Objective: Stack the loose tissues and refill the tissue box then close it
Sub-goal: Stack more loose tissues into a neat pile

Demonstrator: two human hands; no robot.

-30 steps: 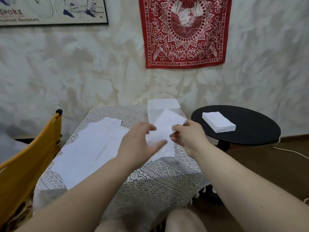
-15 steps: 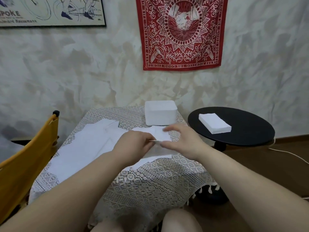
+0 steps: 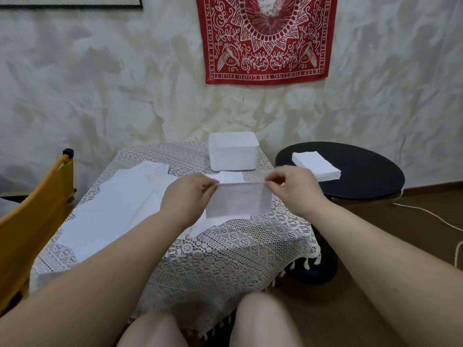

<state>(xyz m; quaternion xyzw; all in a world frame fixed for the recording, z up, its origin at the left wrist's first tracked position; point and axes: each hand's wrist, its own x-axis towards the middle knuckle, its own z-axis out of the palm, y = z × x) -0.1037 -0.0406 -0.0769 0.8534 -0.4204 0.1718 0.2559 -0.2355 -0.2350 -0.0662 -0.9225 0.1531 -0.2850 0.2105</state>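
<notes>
A folded white tissue [image 3: 239,201] hangs above the lace-covered table [image 3: 225,251]. My left hand [image 3: 188,196] pinches its top left corner and my right hand [image 3: 293,190] pinches its top right corner. Loose white tissues [image 3: 115,209] lie spread over the table's left half. Another tissue [image 3: 229,177] lies flat just behind the held one. The white tissue box [image 3: 233,151] stands at the table's far edge. A neat stack of tissues [image 3: 316,165] sits on the round black side table [image 3: 360,171] to the right.
A yellow chair [image 3: 32,221] stands at the table's left side. A white cord [image 3: 431,216] trails over the brown floor on the right. My knees show at the bottom edge. A red cloth [image 3: 265,38] hangs on the wall behind.
The tissue went from an open sheet held up, down to the table where it was folded, and now hangs folded and stretched between both hands, which have moved apart.
</notes>
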